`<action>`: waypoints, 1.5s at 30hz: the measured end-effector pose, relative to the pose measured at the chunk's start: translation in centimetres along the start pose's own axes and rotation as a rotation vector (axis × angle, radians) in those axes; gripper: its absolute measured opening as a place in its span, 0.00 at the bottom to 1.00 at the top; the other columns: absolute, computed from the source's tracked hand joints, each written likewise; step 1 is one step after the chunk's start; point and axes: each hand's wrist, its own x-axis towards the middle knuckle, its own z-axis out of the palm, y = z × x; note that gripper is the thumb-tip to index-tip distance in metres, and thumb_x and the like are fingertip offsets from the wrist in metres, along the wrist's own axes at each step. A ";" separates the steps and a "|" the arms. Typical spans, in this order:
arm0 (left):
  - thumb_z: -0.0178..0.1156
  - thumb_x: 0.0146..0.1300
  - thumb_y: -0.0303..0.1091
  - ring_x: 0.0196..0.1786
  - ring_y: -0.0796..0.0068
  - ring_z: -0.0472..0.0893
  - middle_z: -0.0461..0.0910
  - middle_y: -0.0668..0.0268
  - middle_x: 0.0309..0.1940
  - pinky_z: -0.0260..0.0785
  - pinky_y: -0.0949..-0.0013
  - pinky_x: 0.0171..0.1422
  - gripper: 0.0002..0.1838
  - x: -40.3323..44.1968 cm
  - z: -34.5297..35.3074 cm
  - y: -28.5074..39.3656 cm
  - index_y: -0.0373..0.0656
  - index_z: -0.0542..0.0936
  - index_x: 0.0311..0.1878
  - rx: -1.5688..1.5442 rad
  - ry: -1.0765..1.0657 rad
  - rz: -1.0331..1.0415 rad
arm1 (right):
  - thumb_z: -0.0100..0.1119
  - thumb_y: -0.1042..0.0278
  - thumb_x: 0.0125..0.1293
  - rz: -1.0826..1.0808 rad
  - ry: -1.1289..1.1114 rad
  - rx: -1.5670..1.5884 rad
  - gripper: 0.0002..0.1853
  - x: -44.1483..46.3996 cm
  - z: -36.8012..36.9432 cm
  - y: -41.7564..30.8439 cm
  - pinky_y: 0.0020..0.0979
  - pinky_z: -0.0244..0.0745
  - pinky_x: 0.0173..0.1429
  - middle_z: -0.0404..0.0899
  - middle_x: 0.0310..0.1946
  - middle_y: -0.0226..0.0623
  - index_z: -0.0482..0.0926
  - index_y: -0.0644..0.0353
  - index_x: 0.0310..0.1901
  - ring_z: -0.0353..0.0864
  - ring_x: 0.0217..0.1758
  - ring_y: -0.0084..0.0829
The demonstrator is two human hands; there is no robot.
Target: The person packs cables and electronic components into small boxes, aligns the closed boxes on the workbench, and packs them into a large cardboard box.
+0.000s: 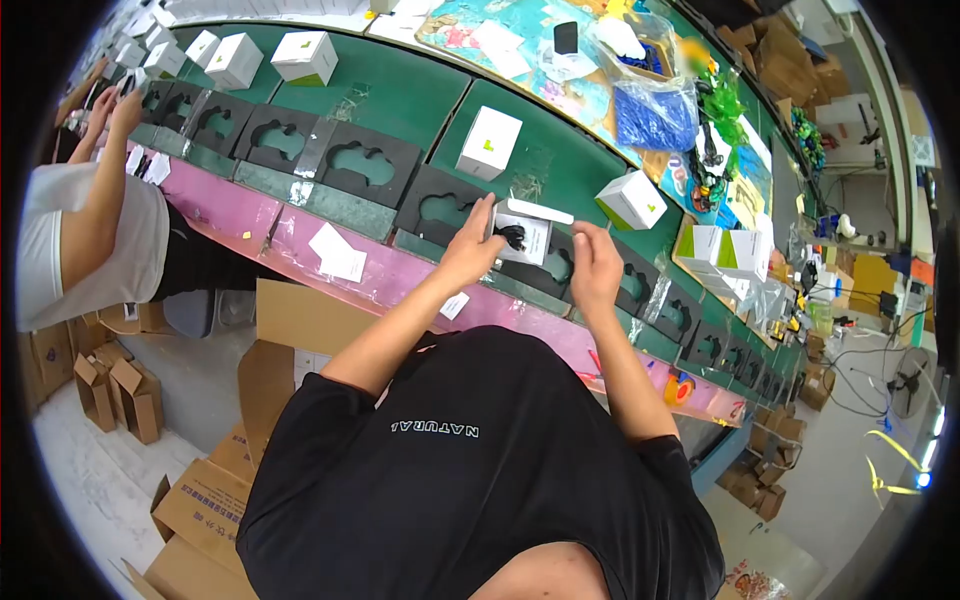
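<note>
In front of me an opened white box [535,243] has its lid flap [540,211] raised along the far side. A coiled black cable [513,236] shows inside it. My left hand [472,248] grips the box at its left wall, the thumb reaching over toward the cable. Just right of the box is my right hand [597,262], fingers loosely bent and apart from the thumb, with nothing visible in it. Beneath the box lies a black foam insert [435,208] with a shaped cutout, one of several in a row.
Closed white boxes, among them one box [489,142] and another [632,200], stand on the green bench [400,105]. White papers [338,252] lie on the pink front strip [400,290]. A co-worker's arm [105,170] is at far left. Cardboard cartons [205,510] stand below.
</note>
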 end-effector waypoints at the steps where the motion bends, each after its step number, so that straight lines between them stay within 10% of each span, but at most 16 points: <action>1: 0.53 0.66 0.39 0.76 0.56 0.56 0.55 0.46 0.74 0.51 0.62 0.76 0.39 -0.1 0.0 0.5 0.37 0.50 0.76 -0.164 -0.035 -0.022 | 0.58 0.67 0.68 0.449 0.035 0.311 0.17 -0.7 0.3 1.1 0.31 0.75 0.51 0.80 0.52 0.39 0.77 0.62 0.56 0.81 0.50 0.30; 3: 0.52 0.72 0.52 0.66 0.68 0.70 0.63 0.59 0.71 0.70 0.62 0.61 0.37 -0.8 -0.3 2.1 0.52 0.52 0.77 -0.398 -0.089 -0.131 | 0.56 0.65 0.70 0.613 -0.014 0.563 0.18 -1.3 1.0 3.0 0.30 0.75 0.51 0.79 0.54 0.37 0.75 0.62 0.58 0.80 0.51 0.28; 7: 0.51 0.73 0.44 0.53 0.78 0.75 0.72 0.62 0.65 0.76 0.70 0.43 0.32 0.0 0.2 -0.2 0.59 0.54 0.77 -0.381 -0.073 -0.133 | 0.59 0.65 0.68 0.616 -0.206 0.671 0.24 -2.2 3.0 3.5 0.28 0.77 0.43 0.77 0.54 0.37 0.71 0.63 0.63 0.79 0.49 0.26; 16: 0.59 0.64 0.35 0.69 0.41 0.64 0.61 0.47 0.69 0.66 0.53 0.65 0.32 -0.4 5.9 -2.1 0.40 0.59 0.69 0.255 0.629 0.245 | 0.66 0.67 0.56 0.205 -0.034 0.078 0.20 -2.3 6.3 4.1 0.37 0.73 0.46 0.71 0.39 0.46 0.75 0.69 0.47 0.75 0.40 0.41; 19: 0.60 0.63 0.33 0.65 0.41 0.66 0.62 0.46 0.66 0.66 0.51 0.63 0.21 -2.2 6.8 -0.6 0.38 0.69 0.57 0.400 0.672 0.367 | 0.63 0.61 0.59 0.223 -0.065 0.112 0.26 -2.8 6.2 4.4 0.44 0.71 0.55 0.70 0.51 0.54 0.70 0.69 0.55 0.75 0.53 0.56; 25: 0.64 0.61 0.39 0.64 0.41 0.65 0.59 0.45 0.69 0.60 0.49 0.65 0.14 -3.1 10.4 -0.5 0.41 0.77 0.44 0.528 0.753 0.431 | 0.58 0.60 0.66 0.137 -0.123 0.174 0.25 -3.1 5.4 5.9 0.44 0.71 0.53 0.70 0.51 0.53 0.69 0.71 0.56 0.75 0.49 0.52; 30: 0.64 0.60 0.39 0.66 0.40 0.64 0.56 0.44 0.71 0.58 0.49 0.66 0.16 -2.8 11.5 -1.1 0.41 0.75 0.46 0.561 0.782 0.414 | 0.50 0.58 0.73 0.367 -0.467 0.510 0.30 -2.3 2.6 8.1 0.33 0.60 0.71 0.62 0.68 0.51 0.61 0.66 0.70 0.66 0.70 0.42; 36: 0.64 0.61 0.41 0.69 0.44 0.61 0.55 0.47 0.72 0.56 0.49 0.67 0.15 -2.6 12.3 -1.4 0.41 0.77 0.44 0.554 0.794 0.371 | 0.47 0.56 0.74 -0.060 -0.316 0.423 0.24 4.1 -1.3 4.4 0.35 0.64 0.67 0.68 0.66 0.48 0.70 0.58 0.66 0.69 0.68 0.42; 39: 0.64 0.58 0.38 0.70 0.44 0.59 0.56 0.47 0.72 0.55 0.49 0.68 0.23 -2.5 12.6 -1.8 0.39 0.76 0.55 0.548 0.755 0.333 | 0.54 0.55 0.70 -0.085 -0.824 0.306 0.24 5.1 -1.4 3.5 0.41 0.70 0.64 0.67 0.67 0.52 0.72 0.54 0.65 0.74 0.63 0.51; 45: 0.62 0.55 0.32 0.72 0.44 0.58 0.55 0.46 0.72 0.54 0.48 0.71 0.32 -3.1 12.6 -1.4 0.36 0.69 0.64 0.536 0.722 0.347 | 0.61 0.55 0.65 -0.435 -0.624 -0.090 0.28 2.0 -1.6 2.7 0.43 0.70 0.65 0.68 0.66 0.51 0.71 0.41 0.67 0.72 0.64 0.53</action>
